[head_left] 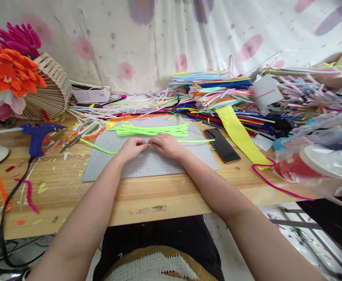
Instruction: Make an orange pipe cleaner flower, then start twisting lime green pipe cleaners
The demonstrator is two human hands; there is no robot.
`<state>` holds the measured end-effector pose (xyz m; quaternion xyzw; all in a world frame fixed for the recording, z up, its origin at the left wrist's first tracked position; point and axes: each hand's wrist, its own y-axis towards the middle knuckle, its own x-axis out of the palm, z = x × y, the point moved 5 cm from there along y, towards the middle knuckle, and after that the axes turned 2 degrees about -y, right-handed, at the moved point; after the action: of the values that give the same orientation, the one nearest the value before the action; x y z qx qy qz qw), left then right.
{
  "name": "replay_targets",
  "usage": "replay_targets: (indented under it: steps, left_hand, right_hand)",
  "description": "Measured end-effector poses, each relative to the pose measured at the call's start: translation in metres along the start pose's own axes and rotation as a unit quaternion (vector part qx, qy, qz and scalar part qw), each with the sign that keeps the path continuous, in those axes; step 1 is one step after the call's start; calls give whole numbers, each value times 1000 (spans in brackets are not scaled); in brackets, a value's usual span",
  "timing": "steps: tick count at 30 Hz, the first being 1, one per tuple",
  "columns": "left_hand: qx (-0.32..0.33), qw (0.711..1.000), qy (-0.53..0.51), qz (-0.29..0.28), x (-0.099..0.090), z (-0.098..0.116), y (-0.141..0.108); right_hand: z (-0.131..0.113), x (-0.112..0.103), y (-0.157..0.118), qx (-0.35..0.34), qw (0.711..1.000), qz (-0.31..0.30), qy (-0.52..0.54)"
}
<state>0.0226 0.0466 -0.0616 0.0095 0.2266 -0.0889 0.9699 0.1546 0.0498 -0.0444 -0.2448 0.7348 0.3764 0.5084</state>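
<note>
My left hand (133,149) and my right hand (166,145) meet over the grey cutting mat (147,167), fingertips pinched close together. Between them they grip a bright green pipe cleaner (200,141), whose one end sticks out to the right past my right hand. Another green length (99,146) comes out left of my left wrist; whether it is the same piece is hidden by my hands. Just beyond my fingers lies a bundle of green pipe cleaners (151,130) on the mat.
Scissors (84,132) and a blue glue gun (39,136) lie left. A phone (222,145) and yellow strip (241,134) lie right of the mat. Pipe cleaner piles (220,91) line the back. A red-and-white tub (311,163) stands right; another person's arm (339,83) reaches in.
</note>
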Motion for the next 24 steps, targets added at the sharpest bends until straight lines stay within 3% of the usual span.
replay_targets:
  steps: [8, 15, 24]
  left_hand:
    - [19, 998, 58, -29, 3, -5, 3]
    - [124, 967, 208, 72, -3, 15, -9]
    - [139, 953, 257, 81, -3, 21, -10]
  right_hand:
    - [4, 5, 2, 39, 998, -31, 27]
    - [9, 6, 1, 72, 997, -23, 1]
    - [3, 0, -2, 60, 998, -6, -10]
